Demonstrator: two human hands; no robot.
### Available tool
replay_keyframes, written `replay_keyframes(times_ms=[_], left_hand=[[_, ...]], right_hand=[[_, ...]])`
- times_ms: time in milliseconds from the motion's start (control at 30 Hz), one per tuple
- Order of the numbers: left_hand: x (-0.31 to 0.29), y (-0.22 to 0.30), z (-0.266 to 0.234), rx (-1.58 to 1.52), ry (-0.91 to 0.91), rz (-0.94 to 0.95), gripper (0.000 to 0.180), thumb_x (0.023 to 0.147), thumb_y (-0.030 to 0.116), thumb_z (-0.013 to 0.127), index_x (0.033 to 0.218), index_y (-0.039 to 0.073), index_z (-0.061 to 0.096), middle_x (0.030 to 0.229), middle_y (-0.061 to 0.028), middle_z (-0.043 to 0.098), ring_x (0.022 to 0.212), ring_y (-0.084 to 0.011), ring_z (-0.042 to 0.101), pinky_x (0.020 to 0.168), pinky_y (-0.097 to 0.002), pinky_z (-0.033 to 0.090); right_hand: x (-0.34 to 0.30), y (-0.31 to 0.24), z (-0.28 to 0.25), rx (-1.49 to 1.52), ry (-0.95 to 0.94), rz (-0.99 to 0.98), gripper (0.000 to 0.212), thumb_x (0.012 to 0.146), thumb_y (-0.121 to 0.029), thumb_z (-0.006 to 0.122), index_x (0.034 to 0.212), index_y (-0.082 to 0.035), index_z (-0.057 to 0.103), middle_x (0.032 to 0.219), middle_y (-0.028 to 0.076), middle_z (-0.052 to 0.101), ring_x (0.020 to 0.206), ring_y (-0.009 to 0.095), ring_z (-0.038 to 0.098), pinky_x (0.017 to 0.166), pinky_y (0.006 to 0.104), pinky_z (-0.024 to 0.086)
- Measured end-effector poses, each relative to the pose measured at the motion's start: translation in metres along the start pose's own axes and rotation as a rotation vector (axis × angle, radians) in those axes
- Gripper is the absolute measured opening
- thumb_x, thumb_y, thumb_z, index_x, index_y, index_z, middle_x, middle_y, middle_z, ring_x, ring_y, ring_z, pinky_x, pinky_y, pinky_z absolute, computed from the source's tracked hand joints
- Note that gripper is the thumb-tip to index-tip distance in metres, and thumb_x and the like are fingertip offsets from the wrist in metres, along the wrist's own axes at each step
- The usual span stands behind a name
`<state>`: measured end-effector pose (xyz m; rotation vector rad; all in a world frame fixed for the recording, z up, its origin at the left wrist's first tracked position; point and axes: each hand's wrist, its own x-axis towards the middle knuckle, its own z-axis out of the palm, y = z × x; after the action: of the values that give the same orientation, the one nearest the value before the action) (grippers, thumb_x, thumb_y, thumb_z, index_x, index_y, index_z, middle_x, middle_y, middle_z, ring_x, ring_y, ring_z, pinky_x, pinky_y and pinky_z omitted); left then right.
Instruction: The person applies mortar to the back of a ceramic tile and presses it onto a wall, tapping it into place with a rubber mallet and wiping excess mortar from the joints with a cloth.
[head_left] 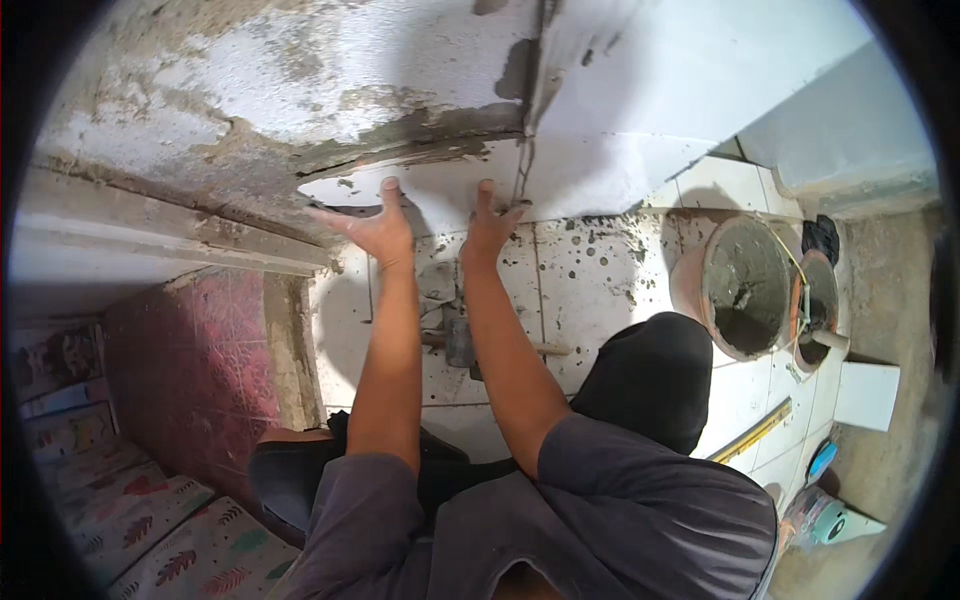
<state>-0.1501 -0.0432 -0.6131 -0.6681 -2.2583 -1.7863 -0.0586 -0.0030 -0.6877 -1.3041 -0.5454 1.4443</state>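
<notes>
Here both hands, left (375, 228) and right (487, 225), lie flat and spread on a white tile (440, 185) low on the wall, seemingly seating it; next likely calls for even pressure and alignment.

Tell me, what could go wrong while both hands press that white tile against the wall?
1. The left hand and right hand lie flat on the tile, with no grip on it; if they let go early, it may slide down.
2. A hammer lies on the floor right below, so a falling tile could crack on it.
3. The mortar bucket stands close beside the knee and could be knocked over.
</notes>
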Motion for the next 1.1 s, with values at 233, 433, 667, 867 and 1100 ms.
replay_keyframes(times_ms=[233,433,667,867,1100], left_hand=[[0.02,0.002,-0.01,0.045,-0.078,0.008,0.133,0.048,0.044,0.085,0.134,-0.01,-0.001,0.139,-0.0278,0.011,0.131,-0.035,0.014,0.109,-0.0414,0.012],[0.014,0.003,-0.003,-0.082,-0.067,0.035,0.126,0.05,0.031,0.087,0.133,-0.011,0.002,0.136,-0.0261,0.016,0.129,-0.033,0.019,0.107,-0.0411,0.016],[0.023,-0.002,-0.006,-0.024,-0.111,0.012,0.131,0.047,0.033,0.087,0.133,-0.011,-0.001,0.137,-0.0276,0.012,0.13,-0.0363,0.013,0.108,-0.042,0.012],[0.014,0.018,-0.013,-0.113,-0.136,0.003,0.135,0.046,0.035,0.087,0.134,-0.011,-0.005,0.14,-0.0295,0.006,0.132,-0.0373,0.01,0.109,-0.0424,0.008],[0.018,0.018,-0.015,0.081,-0.104,0.053,0.132,0.049,0.034,0.086,0.134,-0.011,-0.005,0.141,-0.0301,0.007,0.133,-0.0353,0.013,0.109,-0.0399,0.011]], right_hand=[[-0.057,-0.071,0.031,0.366,-0.132,0.217,0.118,0.074,-0.038,0.071,0.133,-0.003,-0.025,0.141,0.016,0.017,0.126,0.026,0.026,0.103,0.0374,0.026],[-0.052,-0.072,0.03,0.346,-0.099,0.158,0.116,0.076,-0.035,0.07,0.134,-0.006,-0.026,0.138,0.013,0.024,0.115,0.024,0.036,0.091,0.0352,0.036],[-0.044,-0.055,0.031,0.324,-0.101,0.162,0.105,0.08,-0.037,0.064,0.137,-0.011,-0.02,0.138,0.011,0.023,0.123,0.027,0.031,0.096,0.0479,0.034],[-0.04,-0.048,0.029,0.364,-0.088,0.137,0.109,0.078,-0.039,0.066,0.137,-0.011,-0.021,0.138,0.013,0.024,0.12,0.027,0.034,0.093,0.0436,0.036],[-0.033,-0.039,0.035,0.275,0.03,0.125,0.121,0.068,-0.048,0.073,0.137,-0.004,-0.017,0.145,0.016,0.001,0.132,0.027,0.013,0.104,0.0381,0.021]])
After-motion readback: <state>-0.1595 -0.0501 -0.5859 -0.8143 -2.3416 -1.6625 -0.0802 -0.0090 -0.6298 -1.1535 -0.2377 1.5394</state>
